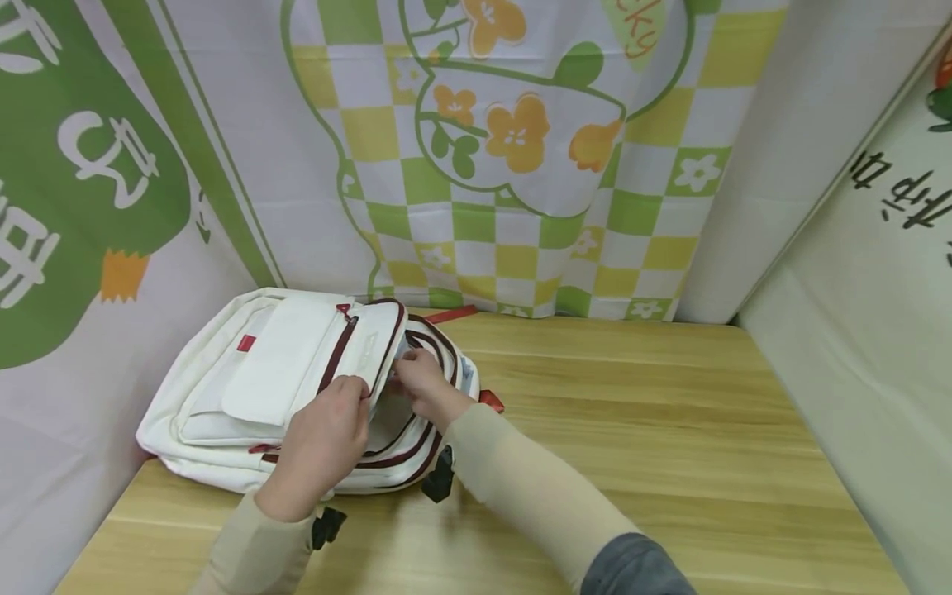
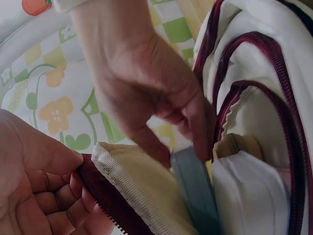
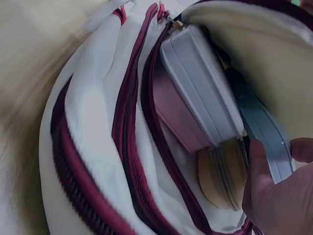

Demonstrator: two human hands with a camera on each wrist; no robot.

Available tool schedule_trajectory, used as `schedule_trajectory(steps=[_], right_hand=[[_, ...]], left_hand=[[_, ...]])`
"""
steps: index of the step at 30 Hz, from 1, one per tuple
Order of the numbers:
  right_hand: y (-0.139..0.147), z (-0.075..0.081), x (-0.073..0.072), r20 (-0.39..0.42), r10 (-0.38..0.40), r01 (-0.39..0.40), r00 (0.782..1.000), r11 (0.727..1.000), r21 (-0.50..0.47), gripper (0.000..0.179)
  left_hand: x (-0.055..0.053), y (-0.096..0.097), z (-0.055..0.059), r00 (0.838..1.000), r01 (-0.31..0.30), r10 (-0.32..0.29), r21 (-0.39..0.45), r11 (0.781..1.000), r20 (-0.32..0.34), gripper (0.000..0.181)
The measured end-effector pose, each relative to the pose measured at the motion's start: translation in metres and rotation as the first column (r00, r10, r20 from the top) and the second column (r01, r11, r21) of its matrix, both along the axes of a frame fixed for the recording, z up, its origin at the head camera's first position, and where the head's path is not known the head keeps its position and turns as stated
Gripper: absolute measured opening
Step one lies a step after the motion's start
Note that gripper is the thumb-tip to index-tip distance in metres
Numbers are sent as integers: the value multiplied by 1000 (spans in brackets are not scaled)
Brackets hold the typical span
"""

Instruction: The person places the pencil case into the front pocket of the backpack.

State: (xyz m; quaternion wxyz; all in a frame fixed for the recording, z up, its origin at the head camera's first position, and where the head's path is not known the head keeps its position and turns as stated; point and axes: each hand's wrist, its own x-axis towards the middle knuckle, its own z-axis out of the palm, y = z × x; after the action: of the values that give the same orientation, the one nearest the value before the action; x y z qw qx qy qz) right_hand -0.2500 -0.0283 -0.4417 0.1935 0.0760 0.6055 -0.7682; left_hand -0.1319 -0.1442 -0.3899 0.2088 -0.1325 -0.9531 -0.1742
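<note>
A white backpack (image 1: 275, 355) with dark red zippers lies on the table, its front pocket unzipped. My left hand (image 1: 327, 434) pinches the zippered edge (image 2: 115, 193) of the pocket's front panel and holds it away from the bag. Inside the opening, my right hand (image 1: 426, 382) grips a slim blue-grey case (image 3: 266, 134) between thumb and fingers, near its end; the case's lower part is hidden in the pocket. Beside it in the right wrist view are a pale grey case (image 3: 200, 83), a pink case (image 3: 176, 110) and a tan pouch-like thing (image 3: 220, 171).
The wooden table (image 1: 632, 405) stretches to the right of the bag. Printed cloth (image 1: 521, 231) hangs along the back, and white cloth panels stand at both sides. A red strap (image 1: 449, 314) sticks out behind the backpack.
</note>
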Motion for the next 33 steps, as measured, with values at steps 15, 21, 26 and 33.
schedule_trajectory(steps=[15, 21, 26, 33], right_hand=[[-3, -4, 3, 7, 51, -51, 999, 998, 45, 46], [26, -3, 2, 29, 209, -211, 977, 974, 85, 47], [52, -2, 6, 22, 285, -285, 958, 950, 125, 47], [93, -1, 14, -8, 317, -312, 949, 938, 150, 40]], left_hand=[[2, 1, -6, 1000, -2, 2, 17, 1000, -10, 11], [3, 3, -6, 1000, 14, -14, 28, 1000, 4, 11], [3, 6, -10, 1000, 0, 0, 6, 1000, 25, 12], [7, 13, -19, 996, 7, -5, -15, 1000, 86, 12]])
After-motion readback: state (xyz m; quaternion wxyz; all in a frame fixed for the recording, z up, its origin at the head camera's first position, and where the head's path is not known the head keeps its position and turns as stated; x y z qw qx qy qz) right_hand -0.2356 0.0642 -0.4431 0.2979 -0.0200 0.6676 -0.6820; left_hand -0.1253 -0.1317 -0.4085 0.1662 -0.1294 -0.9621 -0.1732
